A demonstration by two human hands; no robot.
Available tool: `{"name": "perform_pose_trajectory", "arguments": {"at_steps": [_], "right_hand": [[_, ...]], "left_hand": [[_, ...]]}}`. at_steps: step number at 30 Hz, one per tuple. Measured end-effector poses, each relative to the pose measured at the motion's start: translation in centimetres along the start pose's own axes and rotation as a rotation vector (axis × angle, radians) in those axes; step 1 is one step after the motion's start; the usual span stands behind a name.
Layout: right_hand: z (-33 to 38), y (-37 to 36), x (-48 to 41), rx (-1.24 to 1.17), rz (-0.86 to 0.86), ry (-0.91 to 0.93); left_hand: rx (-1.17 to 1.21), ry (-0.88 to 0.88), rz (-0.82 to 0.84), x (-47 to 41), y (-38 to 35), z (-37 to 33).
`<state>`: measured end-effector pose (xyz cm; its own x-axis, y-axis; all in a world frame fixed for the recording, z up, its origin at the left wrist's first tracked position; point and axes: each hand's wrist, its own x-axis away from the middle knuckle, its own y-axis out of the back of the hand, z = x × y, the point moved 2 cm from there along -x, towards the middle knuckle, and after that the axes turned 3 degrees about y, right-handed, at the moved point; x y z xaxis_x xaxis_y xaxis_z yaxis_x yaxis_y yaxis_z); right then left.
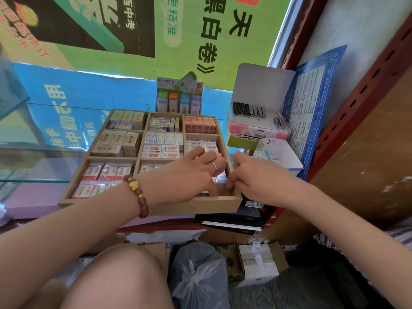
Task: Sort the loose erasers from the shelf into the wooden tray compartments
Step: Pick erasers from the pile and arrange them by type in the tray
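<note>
A wooden tray [196,206] with nine compartments sits on the shelf, filled with wrapped erasers [107,172] in rows. My left hand [191,175] reaches into the near right compartment, fingers curled down onto the erasers [219,179] there. My right hand [256,177] comes in from the right over the tray's right wall, its fingertips meeting the left hand's in the same compartment. Both hands pinch at the small erasers between them; what each one grips is mostly hidden by the fingers.
A display box of correction tapes [179,101] stands behind the tray. To the right are an open white box of clips [258,110], a pink pack [256,132] and a small white carton [278,152]. A red slotted shelf post [356,101] rises on the right. Bags and boxes lie on the floor below.
</note>
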<state>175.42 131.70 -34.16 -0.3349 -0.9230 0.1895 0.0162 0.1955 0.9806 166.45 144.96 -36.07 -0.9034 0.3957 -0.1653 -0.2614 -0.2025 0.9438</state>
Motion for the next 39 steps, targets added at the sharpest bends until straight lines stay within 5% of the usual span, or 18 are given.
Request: {"name": "perform_pose_trajectory", "arguments": {"at_steps": [4,9,12,16,28,39], "right_hand": [[0.3,-0.5,0.3,0.030,0.018,0.029],[-0.4,-0.4,0.3,-0.217,-0.091,0.018],[-1.8,0.1,0.4,-0.350,-0.338,-0.072],[-2.7,0.0,0.7,-0.540,-0.515,-0.181],[-1.6,-3.1,0.9,-0.599,-0.429,-0.193],[0.2,-3.1,1.9,-0.242,-0.287,-0.039]], "left_hand": [[0.154,0.091,0.112,0.1,-0.9,0.2],[0.645,0.320,-0.115,0.5,-1.3,2.1],[0.596,0.365,-0.114,0.0,-0.7,1.3],[0.353,0.201,0.014,-1.7,-1.3,-0.1],[0.180,0.106,0.026,-2.0,-2.1,0.9],[0.424,0.237,0.035,-2.7,-2.6,1.6]]}}
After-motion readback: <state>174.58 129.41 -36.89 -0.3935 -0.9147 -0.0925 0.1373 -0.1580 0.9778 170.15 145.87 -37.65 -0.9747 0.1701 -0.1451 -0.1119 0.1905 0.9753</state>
